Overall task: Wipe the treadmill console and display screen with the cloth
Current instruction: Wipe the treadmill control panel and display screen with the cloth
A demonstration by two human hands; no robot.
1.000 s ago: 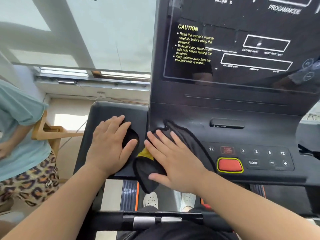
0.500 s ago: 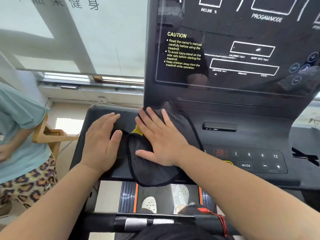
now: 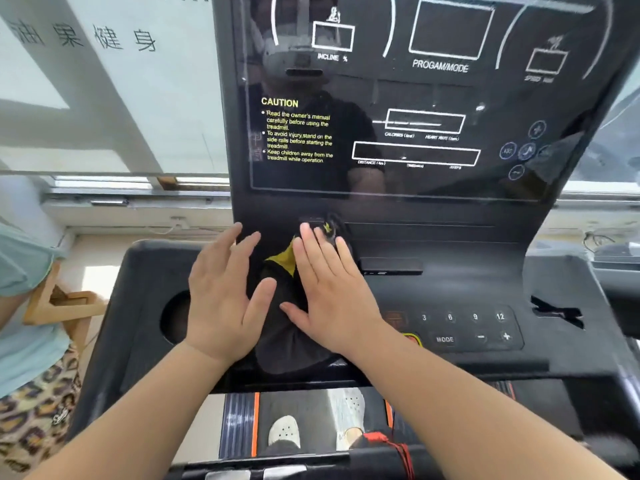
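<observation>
Console [image 3: 467,289]: black, sloped, button panel at right, round cup recess at left.
Screen [image 3: 398,133]: glossy, upright above console, printed legends, reflections.
Cloth [image 3: 287,327]: dark with yellow patch, spread on console left of centre, top edge near screen's lower border.
Right hand [image 3: 329,299]: flat on cloth, fingers apart and extended, pressing, not gripping.
Left hand [image 3: 221,299]: open, fingers apart, just beside cloth over the console; contact cannot be told.
Step, as judged: wiping console's upper left part.
Next move calls for: sliding cloth up onto screen, palm pressure kept, buttons avoided.
</observation>
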